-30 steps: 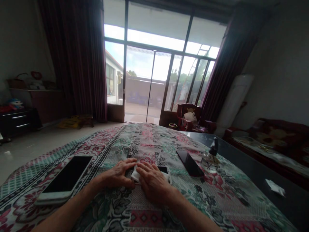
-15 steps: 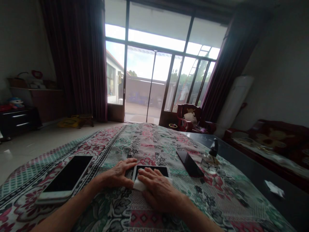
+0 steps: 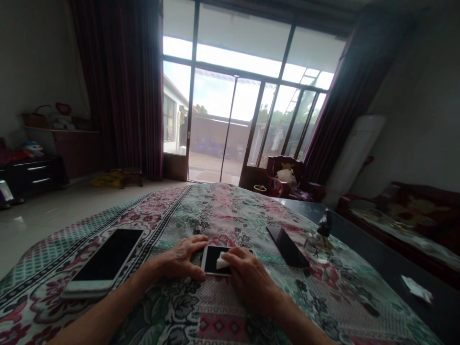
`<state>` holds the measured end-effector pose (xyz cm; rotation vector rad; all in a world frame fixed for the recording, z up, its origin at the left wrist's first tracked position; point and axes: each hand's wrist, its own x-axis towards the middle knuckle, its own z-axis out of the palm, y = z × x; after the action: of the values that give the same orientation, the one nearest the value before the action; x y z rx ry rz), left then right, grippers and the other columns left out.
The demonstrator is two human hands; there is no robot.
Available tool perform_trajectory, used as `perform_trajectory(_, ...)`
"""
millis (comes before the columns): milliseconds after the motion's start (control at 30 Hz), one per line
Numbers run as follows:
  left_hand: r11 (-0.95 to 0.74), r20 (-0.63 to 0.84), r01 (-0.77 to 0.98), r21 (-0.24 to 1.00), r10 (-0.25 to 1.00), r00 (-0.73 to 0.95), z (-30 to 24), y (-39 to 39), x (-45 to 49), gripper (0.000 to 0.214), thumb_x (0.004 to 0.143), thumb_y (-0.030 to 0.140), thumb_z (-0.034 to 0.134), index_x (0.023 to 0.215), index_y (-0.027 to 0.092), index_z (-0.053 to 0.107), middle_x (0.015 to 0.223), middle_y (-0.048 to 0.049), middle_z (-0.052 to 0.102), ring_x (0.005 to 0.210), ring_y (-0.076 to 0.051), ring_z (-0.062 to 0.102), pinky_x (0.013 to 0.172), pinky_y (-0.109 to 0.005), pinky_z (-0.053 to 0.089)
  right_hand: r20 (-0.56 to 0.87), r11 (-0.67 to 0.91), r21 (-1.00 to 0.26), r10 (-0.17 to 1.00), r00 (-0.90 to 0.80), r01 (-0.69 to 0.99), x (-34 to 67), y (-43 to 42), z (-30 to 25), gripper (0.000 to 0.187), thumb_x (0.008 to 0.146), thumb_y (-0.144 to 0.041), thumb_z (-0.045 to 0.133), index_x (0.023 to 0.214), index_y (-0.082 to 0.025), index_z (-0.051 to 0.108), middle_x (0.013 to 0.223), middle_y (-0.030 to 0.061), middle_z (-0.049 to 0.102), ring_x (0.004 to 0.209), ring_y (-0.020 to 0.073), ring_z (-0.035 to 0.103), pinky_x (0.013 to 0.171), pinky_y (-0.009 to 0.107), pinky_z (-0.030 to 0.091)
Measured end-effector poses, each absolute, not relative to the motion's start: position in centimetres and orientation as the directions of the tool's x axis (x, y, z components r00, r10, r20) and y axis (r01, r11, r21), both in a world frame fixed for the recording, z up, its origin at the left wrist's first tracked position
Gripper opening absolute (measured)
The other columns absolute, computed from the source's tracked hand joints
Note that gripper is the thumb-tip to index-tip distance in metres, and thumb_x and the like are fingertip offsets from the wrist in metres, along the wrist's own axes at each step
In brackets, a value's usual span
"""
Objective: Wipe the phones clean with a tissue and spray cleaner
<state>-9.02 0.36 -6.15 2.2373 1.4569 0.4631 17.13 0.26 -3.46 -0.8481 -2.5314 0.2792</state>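
Observation:
A white-framed phone (image 3: 211, 258) with a dark screen lies flat on the patterned tablecloth (image 3: 219, 211). My left hand (image 3: 183, 258) rests at the phone's left end, thumb and fingers spread apart. In my right hand (image 3: 249, 275) a small white tissue (image 3: 222, 260) is pinched and pressed on the screen; the hand covers the phone's right part. Left of my left arm lies a larger white phone (image 3: 106, 258), screen up. To the right of my right hand there is a black phone (image 3: 287, 246).
Beside the black phone stands a clear glass container with a dark top (image 3: 324, 237). A crumpled white tissue (image 3: 417, 289) lies on the dark surface (image 3: 377, 249) at right. Wooden chairs (image 3: 285, 177), a sofa (image 3: 413, 211) and glass doors (image 3: 223, 129) stand beyond.
My right hand has drawn the tissue from spread flat under the fingers into a pinched wad, uncovering more of the screen. My left hand stays at the phone's left end. The view has shifted slightly.

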Motion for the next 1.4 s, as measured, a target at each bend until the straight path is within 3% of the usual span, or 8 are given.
perform_trajectory(133,-0.339,0.031,0.778,0.528,0.924,0.382,-5.9,0.2,-8.8,0.091,0.062,0.06,0.071,0.141,0.027,0.039,0.152,-0.0058,0.028,0.138,-0.033,0.024,0.112,-0.044,0.024,0.411,0.794,-0.347,0.607,-0.68,0.499,15.8,0.7,-4.1,0.034,0.09,-0.012,0.04,0.117,-0.021,0.057,0.114,0.007,0.062,0.107,0.0196,0.053,0.098,0.035,0.038)
perform_trajectory(433,-0.365,0.028,0.758,0.541,0.908,0.418,-5.7,0.4,-8.9,0.088,0.062,0.059,0.071,0.14,0.03,0.04,0.153,-0.0039,0.028,0.138,-0.034,0.023,0.112,-0.046,0.024,0.33,0.845,-0.313,0.525,-0.784,0.434,14.0,1.2,-3.9,0.034,0.087,-0.01,0.04,0.114,-0.023,0.056,0.131,0.0048,0.054,0.12,0.0208,0.045,0.103,0.04,0.032)
perform_trajectory(600,-0.371,0.021,0.757,0.538,0.904,0.428,-5.6,0.5,-9.0,0.089,0.063,0.058,0.071,0.141,0.029,0.038,0.153,-0.005,0.028,0.139,-0.032,0.023,0.112,-0.044,0.024,0.309,0.854,-0.413,0.458,-0.833,0.316,14.4,0.9,-3.3,0.032,0.08,-0.006,0.042,0.099,-0.023,0.062,0.121,0.0005,0.061,0.119,0.0195,0.046,0.104,0.04,0.029)
perform_trajectory(767,-0.358,0.001,0.765,0.534,0.906,0.424,-5.5,0.5,-9.1,0.091,0.062,0.058,0.071,0.141,0.028,0.038,0.153,-0.0045,0.027,0.139,-0.032,0.023,0.112,-0.044,0.023,0.346,0.823,-0.496,0.48,-0.806,0.277,15.1,0.4,-3.1,0.031,0.076,-0.005,0.04,0.082,-0.023,0.065,0.107,-0.0012,0.069,0.119,0.0188,0.049,0.105,0.039,0.03)
perform_trajectory(1067,-0.343,-0.025,0.774,0.533,0.908,0.419,-4.6,0.2,-8.7,0.091,0.062,0.053,0.073,0.141,0.022,0.039,0.153,-0.0076,0.028,0.139,-0.032,0.022,0.114,-0.042,0.022,0.37,0.793,-0.404,0.598,-0.711,0.456,14.6,1.4,-4.3,0.042,0.074,-0.004,0.039,0.106,-0.022,0.06,0.127,0.0037,0.059,0.123,0.019,0.045,0.108,0.04,0.027)
perform_trajectory(1167,-0.354,0.001,0.762,0.543,0.907,0.421,-5.0,0.4,-8.8,0.091,0.062,0.055,0.073,0.14,0.023,0.04,0.152,-0.0075,0.029,0.139,-0.032,0.022,0.113,-0.043,0.022,0.337,0.811,-0.376,0.571,-0.748,0.449,14.3,1.7,-4.3,0.044,0.076,-0.004,0.038,0.11,-0.023,0.059,0.131,0.0033,0.056,0.127,0.0194,0.043,0.108,0.042,0.027)
perform_trajectory(1400,-0.355,0.001,0.78,0.515,0.911,0.413,-5.3,0.5,-8.9,0.092,0.063,0.056,0.072,0.141,0.022,0.038,0.153,-0.0088,0.028,0.14,-0.03,0.022,0.113,-0.042,0.023,0.365,0.843,-0.438,0.485,-0.795,0.314,14.8,0.1,-4.1,0.034,0.076,-0.006,0.041,0.092,-0.025,0.065,0.119,-0.0007,0.064,0.123,0.018,0.048,0.106,0.039,0.03)
